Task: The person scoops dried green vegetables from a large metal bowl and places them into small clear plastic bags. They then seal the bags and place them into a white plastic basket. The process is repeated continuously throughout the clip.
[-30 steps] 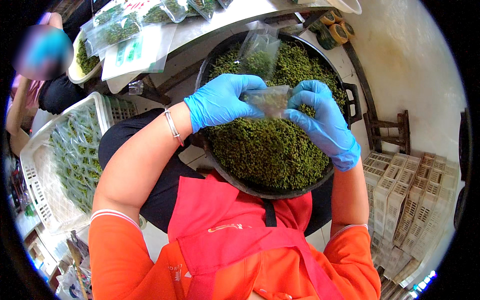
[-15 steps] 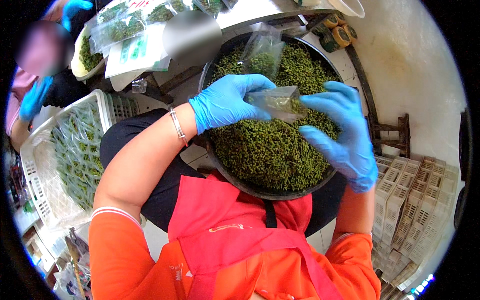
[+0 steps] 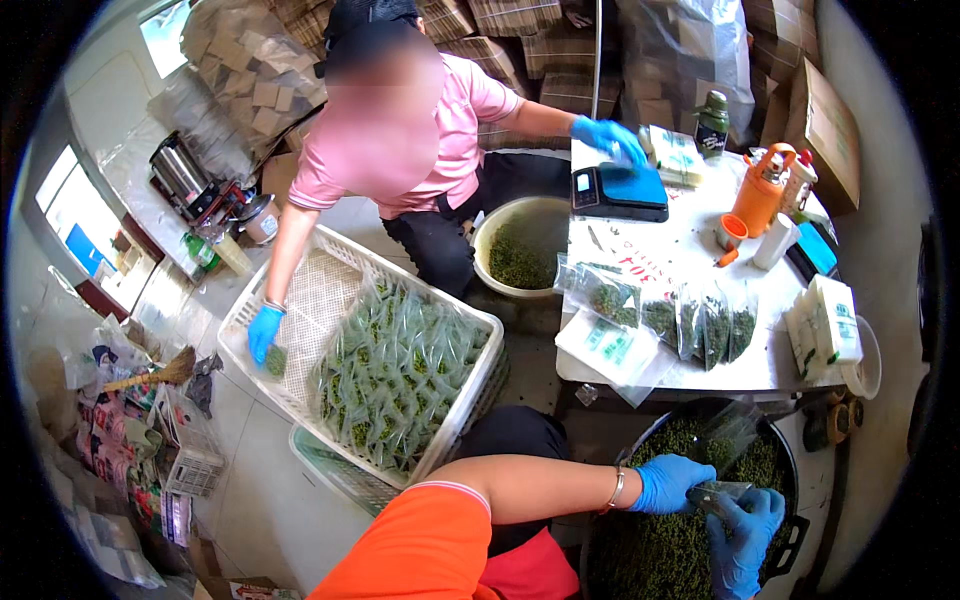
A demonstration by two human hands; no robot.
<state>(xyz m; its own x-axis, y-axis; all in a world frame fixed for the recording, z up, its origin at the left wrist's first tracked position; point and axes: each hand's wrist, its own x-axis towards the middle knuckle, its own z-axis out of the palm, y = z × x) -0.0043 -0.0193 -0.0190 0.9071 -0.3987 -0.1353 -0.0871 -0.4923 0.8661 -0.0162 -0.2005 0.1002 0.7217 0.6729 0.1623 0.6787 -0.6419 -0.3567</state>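
My left hand (image 3: 672, 485), in a blue glove, is closed on a small clear plastic bag (image 3: 718, 492) with green granules inside. My right hand (image 3: 745, 540), gloved alike, has its fingers curled at the same bag from the right. Both are over a black round pan (image 3: 790, 465) full of small green berries or seeds (image 3: 650, 545). Another clear bag (image 3: 730, 430) lies on the heap behind my hands. My left forearm crosses the lower middle of the head view.
A co-worker (image 3: 460, 170) in pink has one gloved hand over a scale (image 3: 620, 205), the other at a white crate (image 3: 485, 330) of filled bags. A cream tub (image 3: 485, 270) sits between us. The table (image 3: 640, 380) holds bags, bottles and containers. A broom (image 3: 160, 372) lies left.
The view has swung up and leftward, showing the co-worker, crate and table. My right hand had loosened from the bag half a second ago and is back on it now.
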